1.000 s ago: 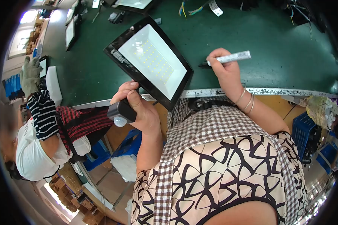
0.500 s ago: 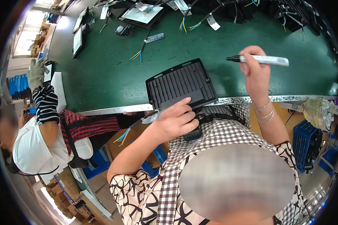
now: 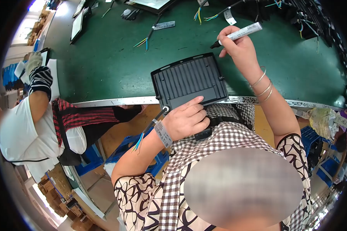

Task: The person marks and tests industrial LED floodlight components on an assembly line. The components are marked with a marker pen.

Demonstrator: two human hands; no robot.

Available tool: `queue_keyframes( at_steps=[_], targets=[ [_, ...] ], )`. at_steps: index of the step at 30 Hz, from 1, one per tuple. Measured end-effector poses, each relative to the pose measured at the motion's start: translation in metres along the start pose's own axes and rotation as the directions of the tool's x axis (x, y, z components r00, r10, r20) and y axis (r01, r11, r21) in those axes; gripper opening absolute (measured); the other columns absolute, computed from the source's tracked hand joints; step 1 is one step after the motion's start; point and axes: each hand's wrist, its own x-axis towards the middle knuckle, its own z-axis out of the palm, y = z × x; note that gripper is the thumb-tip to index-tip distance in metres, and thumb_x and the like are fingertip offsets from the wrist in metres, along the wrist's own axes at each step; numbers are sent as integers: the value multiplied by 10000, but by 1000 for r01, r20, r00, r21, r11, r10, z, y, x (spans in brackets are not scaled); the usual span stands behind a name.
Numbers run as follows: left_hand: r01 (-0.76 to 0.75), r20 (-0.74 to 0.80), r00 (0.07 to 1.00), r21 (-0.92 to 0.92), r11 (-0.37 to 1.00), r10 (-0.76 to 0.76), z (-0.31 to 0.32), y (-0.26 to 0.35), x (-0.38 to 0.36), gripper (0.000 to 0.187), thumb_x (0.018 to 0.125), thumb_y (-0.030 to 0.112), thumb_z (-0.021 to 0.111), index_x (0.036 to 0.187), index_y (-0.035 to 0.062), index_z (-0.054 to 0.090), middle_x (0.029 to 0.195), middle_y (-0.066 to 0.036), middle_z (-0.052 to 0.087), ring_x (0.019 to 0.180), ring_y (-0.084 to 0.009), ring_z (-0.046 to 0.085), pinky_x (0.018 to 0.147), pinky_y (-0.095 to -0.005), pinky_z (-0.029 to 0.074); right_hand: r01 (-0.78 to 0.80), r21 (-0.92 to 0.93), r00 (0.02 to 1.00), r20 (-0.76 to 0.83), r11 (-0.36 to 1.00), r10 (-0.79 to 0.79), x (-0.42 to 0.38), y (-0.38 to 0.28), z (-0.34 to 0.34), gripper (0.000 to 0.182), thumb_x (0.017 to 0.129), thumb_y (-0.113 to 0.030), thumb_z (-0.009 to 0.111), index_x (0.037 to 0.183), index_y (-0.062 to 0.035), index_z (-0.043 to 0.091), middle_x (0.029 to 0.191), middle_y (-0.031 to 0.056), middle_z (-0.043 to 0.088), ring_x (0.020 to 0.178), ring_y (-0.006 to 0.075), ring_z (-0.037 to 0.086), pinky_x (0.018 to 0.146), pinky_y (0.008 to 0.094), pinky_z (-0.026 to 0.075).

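A black ribbed housing [image 3: 189, 80] lies at the front edge of the green table. My left hand [image 3: 187, 120] rests on its near edge, its fingers lying on the smooth strip; what the thumb does is hidden. From the housing's left corner hangs a cable with a grey label [image 3: 163, 134] and bare coloured wire ends, beside my left wrist. My right hand [image 3: 237, 46] holds a white marker [image 3: 245, 30] above the table, beyond the housing's far right corner. The marker's black tip points down and left, apart from the housing.
Flat panels and cables with coloured wires [image 3: 144, 41] lie along the far side of the table [image 3: 104, 73]. Black units [image 3: 306, 23] are piled at the far right. On the left, a co-worker's gloved hand [image 3: 34, 61] is beside another panel.
My right hand has moved left with the marker, nearer the housing, and the marker is now more tilted. The cable label has turned into view. The whole view has shifted slightly.
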Motion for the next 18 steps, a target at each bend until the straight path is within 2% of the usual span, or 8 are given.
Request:
queue_keyframes(
  at_steps=[3, 4, 5, 7, 10, 13, 18],
  targets=[
    [-8, -13, 1000, -12, 1000, 8, 4, -2, -1, 178, 634, 92, 587, 811, 73, 582, 858, -58, 593, 874, -194, 584, 987, -401, 441, 47, 55, 958, 280, 997, -61, -4, -2, 35, 94, 851, -146, 575, 835, -55, 564, 706, -36, 499, 571, 34, 481, 517, 178, 425],
    [-10, -22, 1000, -21, 1000, 10, 5, -3, -2, 193, 628, 97, 582, 820, 74, 578, 850, -60, 591, 861, -194, 586, 983, -403, 445, 7, 11, 927, 375, 1000, -10, -7, -9, 52, 96, 845, -145, 585, 825, -53, 565, 702, -45, 502, 589, 31, 468, 535, 180, 402],
    [-7, -28, 1000, -23, 1000, 6, 7, -3, -2, 194, 627, 98, 579, 819, 74, 576, 849, -60, 590, 858, -193, 586, 982, -404, 446, 146, -70, 870, 483, 987, -94, -4, -4, 66, 104, 838, -148, 587, 812, -50, 564, 699, -42, 519, 611, 41, 462, 553, 205, 387],
    [-4, -47, 999, -24, 1000, 3, 9, -3, -3, 194, 624, 101, 575, 817, 74, 573, 845, -61, 589, 853, -192, 587, 979, -404, 449, 167, -127, 835, 545, 978, -72, -4, 0, 97, 114, 829, -163, 579, 802, -54, 561, 665, -22, 519, 613, 60, 454, 565, 238, 382],
    [-2, -63, 998, -29, 1000, 0, 13, -2, -3, 199, 617, 107, 575, 812, 70, 569, 831, -54, 576, 843, -193, 585, 969, -402, 459, 236, -253, 834, 548, 938, -63, 5, 9, 118, 133, 823, -189, 569, 801, -59, 554, 628, 1, 500, 588, 86, 453, 564, 258, 390],
    [1, -58, 998, -43, 999, -3, 12, -3, -5, 201, 617, 107, 578, 813, 64, 568, 819, -48, 566, 839, -194, 584, 964, -399, 465, 230, -326, 848, 530, 917, -25, 6, 10, 124, 193, 778, -247, 535, 795, -61, 580, 702, 106, 594, 657, 266, 569, 630, 363, 448],
    [-10, -89, 996, -25, 1000, 8, 15, -5, -7, 196, 614, 104, 583, 804, 62, 568, 805, -49, 568, 825, -192, 585, 957, -399, 471, 255, -365, 884, 464, 896, -62, 6, 13, 127, 204, 793, -254, 532, 789, -57, 584, 659, 97, 583, 634, 264, 568, 616, 367, 444]
  ],
)
